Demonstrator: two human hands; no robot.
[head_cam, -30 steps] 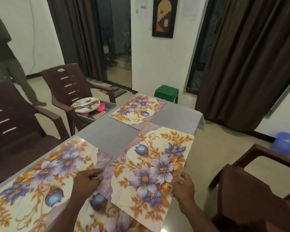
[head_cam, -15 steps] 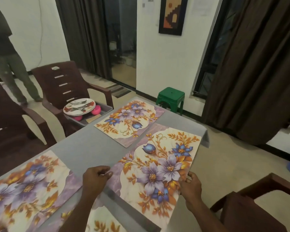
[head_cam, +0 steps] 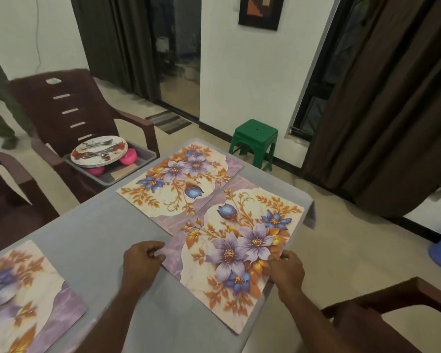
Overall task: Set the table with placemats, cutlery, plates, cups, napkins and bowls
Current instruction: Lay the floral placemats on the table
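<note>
**Q:** Fingers (head_cam: 156,254) of the left hand (head_cam: 140,261): how do they lie, and what do they hold?

**A:** They curl at the left edge of the near placemat (head_cam: 236,247), thumb and fingertips pinching its purple margin. The right hand (head_cam: 287,270) grips the opposite edge, at 3 o'clock of the mat, fingers folded over the orange leaves. Neither hand is spread flat; both close on the mat.

**Q:** Where does the mat lie?

**A:** On the grey table (head_cam: 99,235), at the right edge near the far corner. Its far corner touches or slightly overlaps the far placemat (head_cam: 178,179), which sits at 11 o'clock of it. A third placemat (head_cam: 23,296) lies at 9 o'clock, well apart.

**Q:** What could go wrong?

**A:** Judged from the layout, the mat's right edge runs close to the table edge; a push toward 3 o'clock could leave it overhanging, so that a plate set there would tip. A push toward 12 o'clock could ride it over the far placemat and skew both.

**Q:** And the forearms?

**A:** Both enter from 6 o'clock, converging slightly, wrists low over the table.

**Q:** What remains?

**A:** Plates (head_cam: 98,154) with cutlery (head_cam: 101,151) wait in a grey tray (head_cam: 138,159) on the chair (head_cam: 66,110) at 10 o'clock.
</note>
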